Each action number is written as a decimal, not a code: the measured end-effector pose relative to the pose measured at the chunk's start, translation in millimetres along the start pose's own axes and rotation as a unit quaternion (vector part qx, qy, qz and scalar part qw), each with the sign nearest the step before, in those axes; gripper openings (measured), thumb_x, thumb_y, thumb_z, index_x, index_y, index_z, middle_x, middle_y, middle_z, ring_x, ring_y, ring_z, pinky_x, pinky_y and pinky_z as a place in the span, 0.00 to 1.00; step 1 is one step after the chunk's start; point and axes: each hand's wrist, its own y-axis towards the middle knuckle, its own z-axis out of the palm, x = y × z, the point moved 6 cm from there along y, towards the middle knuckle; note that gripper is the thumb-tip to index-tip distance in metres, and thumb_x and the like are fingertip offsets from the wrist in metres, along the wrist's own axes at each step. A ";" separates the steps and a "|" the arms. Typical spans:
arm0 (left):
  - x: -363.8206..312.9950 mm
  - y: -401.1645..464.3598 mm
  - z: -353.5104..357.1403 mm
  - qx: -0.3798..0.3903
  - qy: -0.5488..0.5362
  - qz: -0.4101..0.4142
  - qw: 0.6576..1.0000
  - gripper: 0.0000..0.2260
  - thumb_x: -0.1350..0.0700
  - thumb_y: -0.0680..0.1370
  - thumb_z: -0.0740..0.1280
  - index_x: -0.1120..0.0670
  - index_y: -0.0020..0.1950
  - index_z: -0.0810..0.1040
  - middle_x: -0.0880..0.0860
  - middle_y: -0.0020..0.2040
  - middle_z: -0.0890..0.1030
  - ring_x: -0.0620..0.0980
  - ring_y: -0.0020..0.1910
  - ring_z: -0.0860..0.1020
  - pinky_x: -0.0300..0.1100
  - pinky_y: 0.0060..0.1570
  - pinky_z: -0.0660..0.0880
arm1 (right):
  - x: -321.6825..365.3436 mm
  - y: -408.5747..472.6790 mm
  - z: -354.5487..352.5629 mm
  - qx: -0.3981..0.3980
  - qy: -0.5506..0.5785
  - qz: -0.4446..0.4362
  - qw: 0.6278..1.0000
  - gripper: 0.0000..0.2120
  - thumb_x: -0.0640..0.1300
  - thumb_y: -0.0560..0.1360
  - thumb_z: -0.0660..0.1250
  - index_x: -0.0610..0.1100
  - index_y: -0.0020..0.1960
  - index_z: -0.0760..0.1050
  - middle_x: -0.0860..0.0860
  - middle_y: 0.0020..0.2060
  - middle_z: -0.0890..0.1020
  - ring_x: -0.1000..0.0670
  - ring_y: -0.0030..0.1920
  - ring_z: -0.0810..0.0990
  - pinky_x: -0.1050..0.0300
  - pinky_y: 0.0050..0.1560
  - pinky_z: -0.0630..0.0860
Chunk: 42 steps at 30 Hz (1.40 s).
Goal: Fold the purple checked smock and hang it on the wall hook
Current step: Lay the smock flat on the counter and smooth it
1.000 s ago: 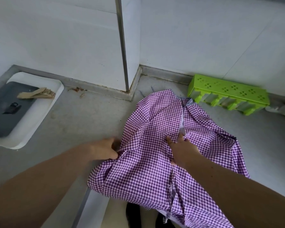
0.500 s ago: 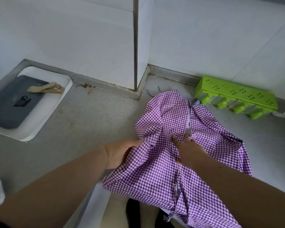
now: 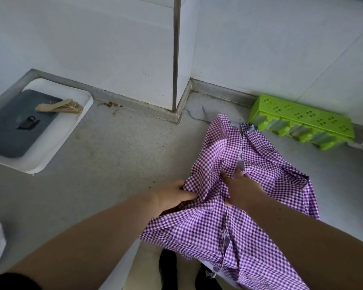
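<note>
Head view, looking down: the smock lies spread on the grey counter in the lower right of the frame, collar end pointing up toward the wall and the hem spilling off the near edge toward the person's feet; laid out flat like that, I'd say, so the sides can be turned in one at a time. The left hand sits at the smock's left edge, fingers curled round a bunch of cloth with the thumb on top; it looks set to carry that side across toward the middle. The right hand lies on the centre of the cloth beside the front opening, fingers straight and spread, gripping nothing; likely it pins the garment so the pull from the other side does not drag the whole thing along. The fold seems barely begun, since the cloth is rumpled and no neat crease shows; no hook is in sight. Further out, a green rack stands against the wall at the right, just beyond the collar; a white tray with a dark mat sits well apart at the left, some wooden pegs lying on it.
</note>
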 end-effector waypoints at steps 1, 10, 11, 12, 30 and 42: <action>-0.2 -2.3 -2.3 -0.007 -0.014 0.004 1.000 0.28 0.33 0.75 0.71 0.38 0.73 0.75 0.44 0.69 0.80 0.52 0.66 0.79 0.56 0.74 0.68 | -0.4 0.0 0.5 0.001 0.000 0.000 1.000 0.52 0.59 0.75 0.73 0.61 0.82 0.38 0.34 0.77 0.27 0.30 0.79 0.57 0.36 0.68 0.75; -57.9 -75.2 -122.4 -0.201 -0.116 0.100 0.968 0.14 0.43 0.86 0.60 0.47 0.64 0.80 0.46 0.55 0.85 0.51 0.50 0.83 0.44 0.48 0.77 | 0.5 -1.5 -3.6 0.005 -0.013 0.004 1.000 0.51 0.61 0.75 0.72 0.58 0.83 0.38 0.31 0.78 0.32 0.30 0.77 0.62 0.35 0.68 0.73; -62.2 -82.0 -137.4 -0.209 -0.138 0.108 0.962 0.15 0.41 0.85 0.60 0.47 0.62 0.80 0.48 0.53 0.86 0.53 0.51 0.84 0.47 0.52 0.79 | 0.2 -2.5 -4.1 0.004 -0.014 0.005 1.000 0.51 0.61 0.75 0.72 0.58 0.83 0.38 0.30 0.77 0.32 0.30 0.77 0.62 0.35 0.68 0.73; -63.6 -86.4 -149.5 -0.203 -0.149 0.115 0.961 0.16 0.40 0.85 0.59 0.47 0.65 0.80 0.49 0.55 0.87 0.56 0.56 0.84 0.52 0.59 0.79 | 1.1 -3.2 -5.2 0.003 -0.015 0.004 1.000 0.51 0.61 0.75 0.72 0.57 0.83 0.39 0.30 0.77 0.32 0.30 0.76 0.62 0.35 0.68 0.73; 26.4 -69.0 -181.3 -0.297 0.575 0.038 0.762 0.27 0.40 0.77 0.69 0.48 0.73 0.71 0.52 0.71 0.73 0.54 0.67 0.75 0.52 0.62 0.78 | 6.3 -2.6 -8.8 -0.002 -0.037 0.019 0.999 0.52 0.64 0.74 0.71 0.56 0.83 0.39 0.31 0.78 0.33 0.34 0.77 0.65 0.36 0.68 0.75; 70.5 -41.3 -178.7 -0.297 0.387 -0.011 0.873 0.30 0.42 0.78 0.71 0.42 0.78 0.67 0.53 0.82 0.59 0.59 0.80 0.60 0.58 0.77 0.64 | 102.1 21.1 -61.3 -0.111 -0.173 -0.077 0.976 0.37 0.47 0.82 0.57 0.46 0.84 0.41 0.37 0.82 0.53 0.36 0.81 0.53 0.37 0.80 0.49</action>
